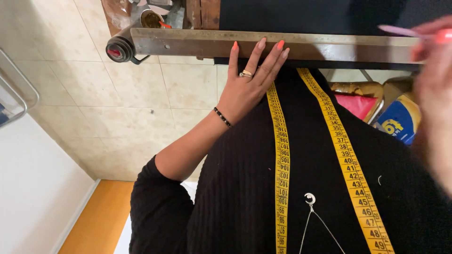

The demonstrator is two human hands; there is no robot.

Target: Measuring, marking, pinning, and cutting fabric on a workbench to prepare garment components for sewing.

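Now, far left: pale tiled floor (pixel 94 89) fills the upper left of the frame; nothing there is being handled.
Upper left, roll end: a black roll end (pixel 120 48) with a red centre sits at the left tip of the straightedge.
Top edge: a long metal straightedge (pixel 188 44) runs across the top of the frame and lies over black cloth (pixel 306 16).
Left hand: the left hand (pixel 247 87) lies flat at upper centre with its fingers spread apart, the tips pressing on the straightedge. It grips nothing.
Centre: a yellow tape measure (pixel 282 155) hangs in two strands down the black jumper, touched by neither hand.
Right of centre: a red packet (pixel 355 104) and a blue packet (pixel 398 123) lie below the straightedge, apart from both hands.
Right hand: the right hand (pixel 435 89) is blurred at the right edge. Its fingers seem pinched together on a slim pink stick (pixel 400 31) whose tip points left, just above the straightedge.
Step in hand: it looks like steadying the straightedge while the stick is brought to its edge.
Next move calls for: firm, even pressure from the left hand so the straightedge does not slide on the cloth.
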